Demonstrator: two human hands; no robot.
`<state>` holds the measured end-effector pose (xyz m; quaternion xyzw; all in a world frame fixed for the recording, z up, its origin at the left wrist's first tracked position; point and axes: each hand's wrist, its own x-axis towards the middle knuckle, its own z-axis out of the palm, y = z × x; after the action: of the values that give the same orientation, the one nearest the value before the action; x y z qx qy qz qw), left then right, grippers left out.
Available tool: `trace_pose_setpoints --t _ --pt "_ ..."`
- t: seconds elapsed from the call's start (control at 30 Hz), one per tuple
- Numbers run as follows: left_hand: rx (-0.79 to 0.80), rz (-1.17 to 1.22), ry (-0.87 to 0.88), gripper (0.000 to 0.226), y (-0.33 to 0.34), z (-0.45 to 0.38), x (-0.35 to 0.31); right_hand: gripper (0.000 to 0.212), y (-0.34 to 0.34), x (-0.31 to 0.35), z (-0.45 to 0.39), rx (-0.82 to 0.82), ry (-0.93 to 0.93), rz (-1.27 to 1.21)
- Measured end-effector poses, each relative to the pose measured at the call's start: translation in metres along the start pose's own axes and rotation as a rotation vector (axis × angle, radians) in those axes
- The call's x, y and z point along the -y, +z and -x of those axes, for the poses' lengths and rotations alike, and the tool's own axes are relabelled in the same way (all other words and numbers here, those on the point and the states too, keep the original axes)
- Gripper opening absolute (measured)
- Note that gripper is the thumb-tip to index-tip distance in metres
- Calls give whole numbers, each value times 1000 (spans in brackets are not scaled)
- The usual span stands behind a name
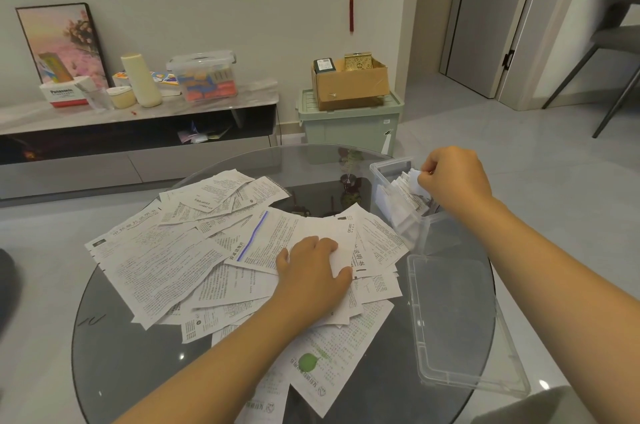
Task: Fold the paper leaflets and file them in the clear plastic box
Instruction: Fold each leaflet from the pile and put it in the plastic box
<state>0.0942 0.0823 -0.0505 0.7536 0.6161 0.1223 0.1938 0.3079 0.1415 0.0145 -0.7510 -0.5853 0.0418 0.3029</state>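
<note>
The round glass table (114, 354) spreads out closest below the camera, its dark top covered by a loose heap of unfolded paper leaflets (166, 271) fanned across the left and middle. Both bare forearms reach forward over it. The left hand (313, 269) lies palm down on the heap, fingers gently bent and spread over a white sheet (332, 240), thumb curled at that sheet's near edge, so it presses and lightly grips the paper. That sheet's long axis runs from near-left to far-right, toward the box. The right arm stretches further out to the right, wrist bent down, and the right hand (453, 181) pinches a small folded leaflet (414, 177) between thumb and curled fingers at the mouth of the clear plastic box (384, 169). The box sits at the table's far right edge, folded leaflets (401, 205) standing packed on edge inside. Its clear lid (457, 323) lies flat just in front of it, long side running toward the camera.
</note>
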Motion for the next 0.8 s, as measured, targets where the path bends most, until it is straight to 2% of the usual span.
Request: trace_pose_setpoints --t 0.13,0.33,0.5,0.7,0.8 --pt "4 -7 -2 46 0 0 -1 15 0 0 -1 43 -60 8" --pt "14 -18 -1 45 -2 1 -2 19 0 -6 -6 -94 -5 -41" --pt "19 -27 -2 46 0 1 0 13 -1 -13 -9 0 87 4" --pt "19 -42 -1 46 1 0 -1 17 2 -12 -8 88 66 103" --pt "22 -48 -2 46 1 0 0 14 0 -11 -9 139 90 75"
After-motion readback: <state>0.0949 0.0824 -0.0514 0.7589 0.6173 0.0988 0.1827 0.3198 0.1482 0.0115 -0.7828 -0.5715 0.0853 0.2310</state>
